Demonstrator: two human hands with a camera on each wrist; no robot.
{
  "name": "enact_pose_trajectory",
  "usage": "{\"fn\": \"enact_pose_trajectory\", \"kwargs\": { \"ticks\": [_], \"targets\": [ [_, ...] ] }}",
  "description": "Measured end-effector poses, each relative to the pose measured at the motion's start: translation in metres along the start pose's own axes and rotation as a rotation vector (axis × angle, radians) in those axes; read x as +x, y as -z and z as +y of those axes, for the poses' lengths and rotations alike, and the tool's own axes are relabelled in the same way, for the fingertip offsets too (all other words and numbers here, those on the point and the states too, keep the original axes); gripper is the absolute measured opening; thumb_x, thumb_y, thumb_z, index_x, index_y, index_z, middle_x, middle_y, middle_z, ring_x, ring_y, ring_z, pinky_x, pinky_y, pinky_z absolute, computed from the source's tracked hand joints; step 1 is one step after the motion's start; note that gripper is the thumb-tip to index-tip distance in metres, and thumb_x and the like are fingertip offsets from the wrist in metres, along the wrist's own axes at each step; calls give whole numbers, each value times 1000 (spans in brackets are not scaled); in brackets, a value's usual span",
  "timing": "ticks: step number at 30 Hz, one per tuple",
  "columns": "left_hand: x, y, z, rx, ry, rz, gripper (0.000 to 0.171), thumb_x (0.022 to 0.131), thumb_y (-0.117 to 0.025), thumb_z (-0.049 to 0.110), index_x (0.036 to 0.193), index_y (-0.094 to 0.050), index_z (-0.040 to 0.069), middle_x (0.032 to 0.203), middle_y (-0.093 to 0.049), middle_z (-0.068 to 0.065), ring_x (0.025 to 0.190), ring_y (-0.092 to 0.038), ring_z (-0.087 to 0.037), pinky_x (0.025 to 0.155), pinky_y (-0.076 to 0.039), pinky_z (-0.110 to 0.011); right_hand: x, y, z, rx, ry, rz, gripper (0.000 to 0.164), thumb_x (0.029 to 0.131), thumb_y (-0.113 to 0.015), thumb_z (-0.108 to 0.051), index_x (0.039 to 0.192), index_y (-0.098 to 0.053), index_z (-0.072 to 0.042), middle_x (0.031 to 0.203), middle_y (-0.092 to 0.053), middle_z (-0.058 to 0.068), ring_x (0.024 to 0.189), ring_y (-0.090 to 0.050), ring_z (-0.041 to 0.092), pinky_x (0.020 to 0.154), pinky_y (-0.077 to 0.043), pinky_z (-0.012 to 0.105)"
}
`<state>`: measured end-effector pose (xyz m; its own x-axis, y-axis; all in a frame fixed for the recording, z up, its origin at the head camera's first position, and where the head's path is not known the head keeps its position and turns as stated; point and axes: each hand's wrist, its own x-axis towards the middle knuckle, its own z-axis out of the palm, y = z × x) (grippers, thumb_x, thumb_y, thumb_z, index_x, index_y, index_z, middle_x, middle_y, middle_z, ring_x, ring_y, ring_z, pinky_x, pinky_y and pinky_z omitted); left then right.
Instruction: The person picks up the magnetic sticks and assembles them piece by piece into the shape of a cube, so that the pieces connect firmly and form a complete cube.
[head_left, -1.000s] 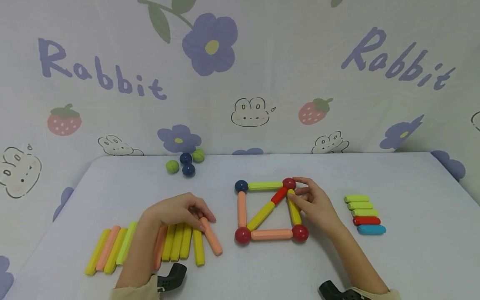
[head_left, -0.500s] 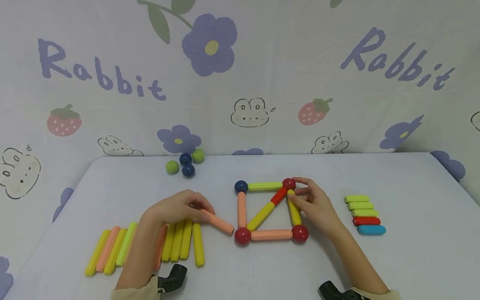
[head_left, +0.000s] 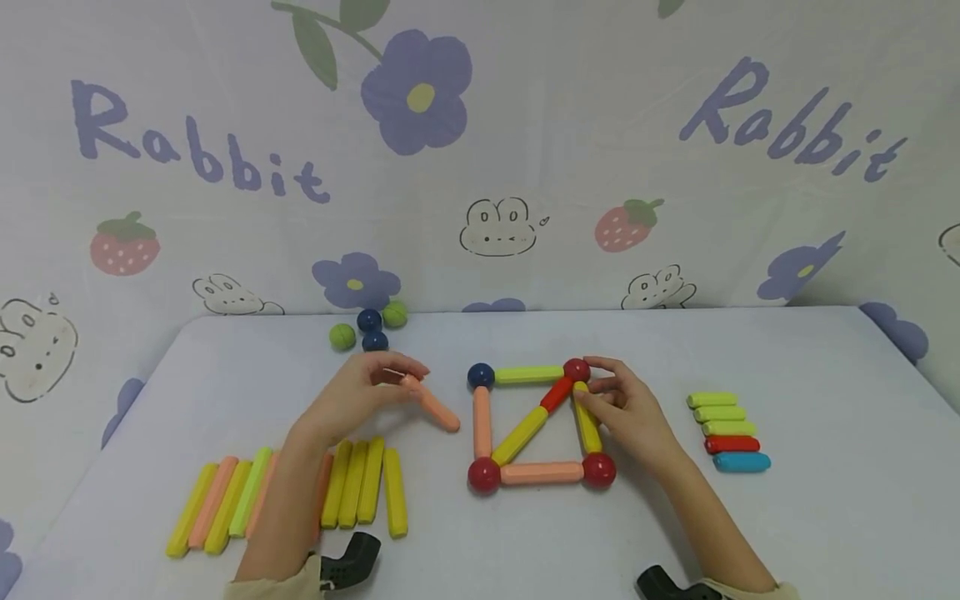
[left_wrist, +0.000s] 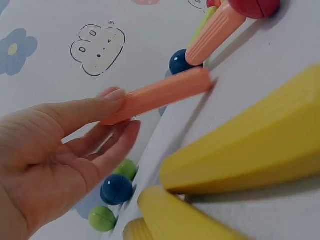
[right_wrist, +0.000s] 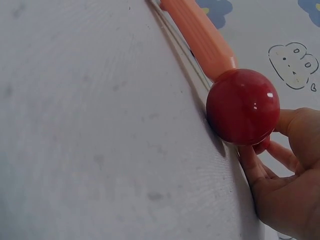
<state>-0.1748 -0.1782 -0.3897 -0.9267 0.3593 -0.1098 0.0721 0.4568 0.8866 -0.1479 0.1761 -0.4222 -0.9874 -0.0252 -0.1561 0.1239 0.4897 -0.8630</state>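
My left hand [head_left: 363, 387] pinches one end of an orange magnetic stick [head_left: 437, 410] between thumb and fingers. The stick slants down to the right, and in the left wrist view its free end [left_wrist: 197, 81] looks raised off the table. On the table lies a four-sided frame of sticks and balls, with a yellow-and-red diagonal [head_left: 522, 435]. At its far right corner my right hand [head_left: 628, 408] holds the yellow stick [head_left: 588, 425], the index finger against the red ball [head_left: 577, 370]. In the right wrist view the near red ball [right_wrist: 243, 106] partly hides that grip.
A row of yellow, orange and green sticks [head_left: 350, 485] lies at left, partly under my left forearm. Behind my left hand sit loose blue and green balls [head_left: 342, 337]. Short green, red and blue sticks [head_left: 731, 427] lie at right. A printed cloth hangs behind the table.
My left hand has moved away from the stick row toward the back, carrying the orange stick, which swung right and then lifted toward the far side. My right hand stays in place.
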Motion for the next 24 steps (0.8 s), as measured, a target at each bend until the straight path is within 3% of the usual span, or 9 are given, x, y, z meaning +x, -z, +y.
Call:
{"fn": "enact_pose_trajectory", "kwargs": {
  "ticks": [3, 8, 11, 16, 24],
  "targets": [
    [5, -4, 4, -69, -34, 113, 34, 101, -69, 7, 134, -68, -1, 136, -68, -18, 127, -62, -34, 115, -47, -52, 0, 0, 1, -1, -6, 4, 59, 104, -69, -21, 156, -43, -9, 133, -60, 23, 95, -61, 23, 74, -55, 16],
    [18, -16, 14, -203, -89, 288, 36, 99, -71, 2, 134, -68, -2, 134, -68, -22, 122, -66, -33, 107, -54, -32, 0, -1, 0, 2, -21, 6, 60, 103, -69, -23, 156, -44, -10, 132, -60, 22, 95, -61, 23, 73, -55, 17],
    [23, -24, 21, -291, -118, 358, 35, 97, -72, -3, 132, -69, -4, 133, -68, -24, 119, -66, -30, 103, -55, -23, 0, -1, 0, 2, -25, 6, 60, 103, -69, -22, 156, -44, -10, 132, -60, 22, 95, -61, 23, 73, -55, 17],
    [30, -36, 30, -354, -127, 418, 37, 94, -73, -7, 131, -70, -4, 130, -68, -23, 119, -67, -27, 98, -58, -23, -1, -1, -1, 1, -21, 6, 60, 104, -69, -22, 156, -44, -10, 132, -60, 23, 95, -61, 23, 74, -55, 17],
    [41, -50, 47, -342, -125, 423, 36, 94, -75, -6, 129, -71, -3, 129, -70, -18, 119, -68, -29, 102, -56, -25, -1, 0, -2, 3, -20, 7, 60, 104, -69, -23, 156, -44, -10, 132, -60, 22, 95, -60, 23, 73, -54, 17]
  ]
}}
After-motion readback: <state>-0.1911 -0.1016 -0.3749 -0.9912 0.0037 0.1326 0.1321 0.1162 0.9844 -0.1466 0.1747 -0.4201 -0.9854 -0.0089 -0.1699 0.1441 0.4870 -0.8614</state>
